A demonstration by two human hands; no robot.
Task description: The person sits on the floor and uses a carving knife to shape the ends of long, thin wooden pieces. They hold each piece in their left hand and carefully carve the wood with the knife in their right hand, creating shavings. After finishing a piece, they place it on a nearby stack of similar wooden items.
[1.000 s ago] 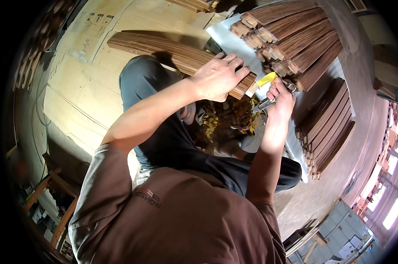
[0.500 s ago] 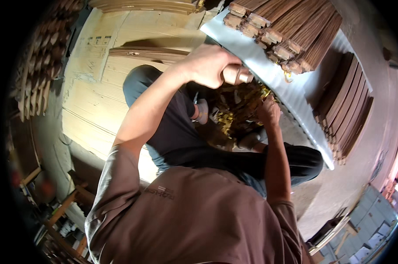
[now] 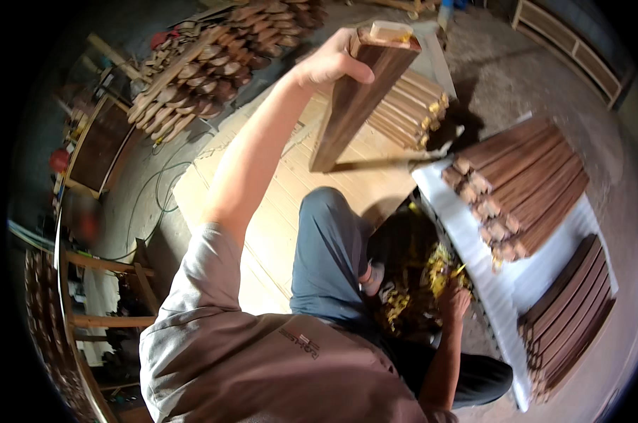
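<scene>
— Well, starting at nine o'clock: what have I got on my screen?

— Stacked curved wooden pieces (image 3: 206,67) up at eleven, well apart from you. Your left hand (image 3: 331,62) is at twelve, raised and closed around the top end of a dark wooden slat (image 3: 354,99), which hangs tilted in the air above the pale plywood sheet (image 3: 277,211).

— And further right?

— A bundle of slats (image 3: 410,106) lies just behind the lifted one. At three o'clock a second bundle (image 3: 520,183) rests on a white sheet (image 3: 544,275); dark boards (image 3: 569,317) lie beside it at four. Your right hand (image 3: 454,302) is low at five, down in the yellow scraps (image 3: 410,296); I cannot tell whether it is open or gripping.

— Risks?

— I'd judge the one-handed end grip is weak: the slat could swing or slip onto your knee (image 3: 326,211). No containers show; everything lies loose.
</scene>
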